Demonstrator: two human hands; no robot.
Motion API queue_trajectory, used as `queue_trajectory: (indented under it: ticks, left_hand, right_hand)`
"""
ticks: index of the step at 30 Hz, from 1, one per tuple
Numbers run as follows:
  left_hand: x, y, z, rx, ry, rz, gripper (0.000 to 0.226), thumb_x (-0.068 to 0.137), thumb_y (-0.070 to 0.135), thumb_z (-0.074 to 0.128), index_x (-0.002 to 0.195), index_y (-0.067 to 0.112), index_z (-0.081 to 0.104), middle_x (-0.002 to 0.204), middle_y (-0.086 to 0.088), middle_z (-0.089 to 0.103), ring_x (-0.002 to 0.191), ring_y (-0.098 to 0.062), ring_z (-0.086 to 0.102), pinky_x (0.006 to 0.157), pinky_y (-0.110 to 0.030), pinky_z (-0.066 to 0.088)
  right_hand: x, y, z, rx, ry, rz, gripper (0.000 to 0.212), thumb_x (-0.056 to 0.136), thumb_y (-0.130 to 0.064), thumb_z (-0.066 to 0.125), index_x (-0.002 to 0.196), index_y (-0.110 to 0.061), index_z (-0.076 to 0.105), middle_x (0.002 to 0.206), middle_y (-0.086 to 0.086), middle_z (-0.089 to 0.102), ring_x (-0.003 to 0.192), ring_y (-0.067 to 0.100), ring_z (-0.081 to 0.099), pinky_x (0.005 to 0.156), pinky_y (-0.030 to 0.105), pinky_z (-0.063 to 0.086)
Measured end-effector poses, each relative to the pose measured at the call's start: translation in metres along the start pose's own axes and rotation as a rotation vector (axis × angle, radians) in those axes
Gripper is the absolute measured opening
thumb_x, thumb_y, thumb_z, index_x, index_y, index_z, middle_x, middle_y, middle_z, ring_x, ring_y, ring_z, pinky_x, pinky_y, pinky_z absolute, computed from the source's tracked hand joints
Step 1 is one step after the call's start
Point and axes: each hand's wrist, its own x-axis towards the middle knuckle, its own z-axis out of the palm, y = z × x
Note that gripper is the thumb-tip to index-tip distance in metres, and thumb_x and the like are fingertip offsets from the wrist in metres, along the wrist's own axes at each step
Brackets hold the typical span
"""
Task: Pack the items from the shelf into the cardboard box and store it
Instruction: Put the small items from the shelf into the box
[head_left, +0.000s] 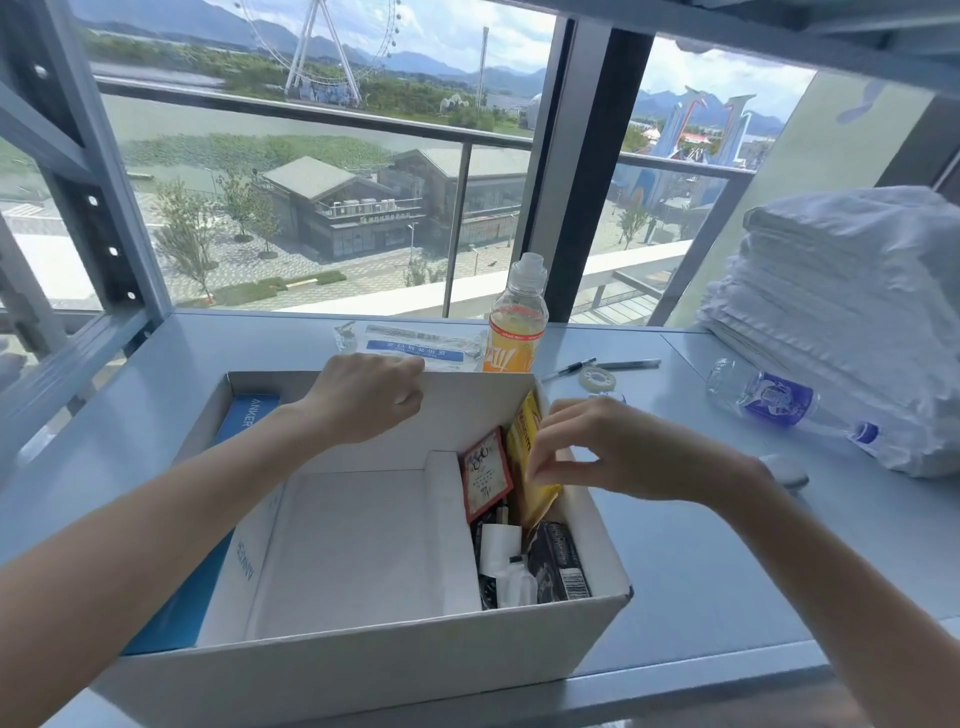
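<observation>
Yellow packet (524, 457) stands upright in cardboard box (363, 660), long axis vertical.

The cardboard box (363, 660) is white inside and out; along its left wall stands a bright blue carton (249, 415) with pale lettering, and beside it a white one (358, 540); at the right end sit a red-bordered packet (485, 475) with a pale printed panel, a yellow packet (524, 441) with dark lettering, and a black pack (561, 566) bearing a white barcode; the shelf (701, 545) is pale grey-blue; on it, a clear bottle (517, 322) holds orange drink behind an orange-and-yellow label; a second clear bottle (779, 402) carries a purple-blue label and cap; a flat sachet (415, 345) is white with a blue band; the bag (857, 312) is white.
</observation>
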Motion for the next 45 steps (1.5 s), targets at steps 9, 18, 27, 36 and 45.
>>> queue_trajectory:
  ticks: [9,18,27,36,45]
  left_hand:
    - [-0.001,-0.001,0.003,0.020,0.006,0.008,0.021,0.091,0.034,0.041,0.082,0.015,0.044,0.073,0.002,0.057,0.059,-0.020,0.049,0.048,-0.026,0.027]
    - [0.000,-0.004,0.006,0.049,0.030,0.024,0.021,0.090,0.034,0.043,0.081,0.015,0.042,0.069,0.004,0.056,0.055,-0.020,0.049,0.045,-0.024,0.027]
    - [-0.001,-0.009,0.004,0.040,0.008,0.083,0.020,0.091,0.037,0.043,0.084,0.018,0.042,0.072,0.008,0.055,0.053,-0.015,0.043,0.042,-0.021,0.019]
    - [0.001,-0.034,-0.018,-0.220,-0.374,-0.137,0.032,0.087,0.052,0.051,0.091,0.021,0.058,0.068,0.013,0.051,0.071,-0.015,0.051,0.057,-0.026,0.036]
    - [-0.003,-0.053,-0.023,-0.375,-0.541,-0.287,0.031,0.081,0.050,0.062,0.087,0.020,0.067,0.086,-0.002,0.067,0.081,-0.018,0.059,0.072,-0.030,0.044]
  right_hand:
    - [-0.020,0.106,-0.003,-0.004,0.275,0.331,0.003,0.082,-0.009,0.069,0.080,-0.010,0.070,0.074,-0.005,0.065,0.070,0.004,0.056,0.072,0.020,0.044]
    - [-0.019,0.226,0.027,-0.083,0.018,0.741,0.018,0.086,-0.015,0.058,0.099,-0.018,0.069,0.099,0.000,0.065,0.093,0.020,0.060,0.086,0.033,0.048]
    - [0.009,0.267,0.052,-0.177,-0.130,0.728,0.057,0.095,-0.026,0.046,0.147,-0.026,0.023,0.157,-0.006,0.018,0.134,0.029,0.033,0.110,0.037,0.028]
    - [0.027,0.272,0.070,-0.444,-0.108,0.713,0.036,0.095,-0.019,0.042,0.131,-0.022,0.042,0.137,0.006,0.035,0.111,0.032,0.051,0.080,0.035,0.043]
    - [0.031,0.218,0.043,-0.058,0.183,0.636,0.018,0.079,-0.012,0.067,0.082,-0.012,0.049,0.090,0.003,0.056,0.080,0.026,0.056,0.070,0.034,0.049]
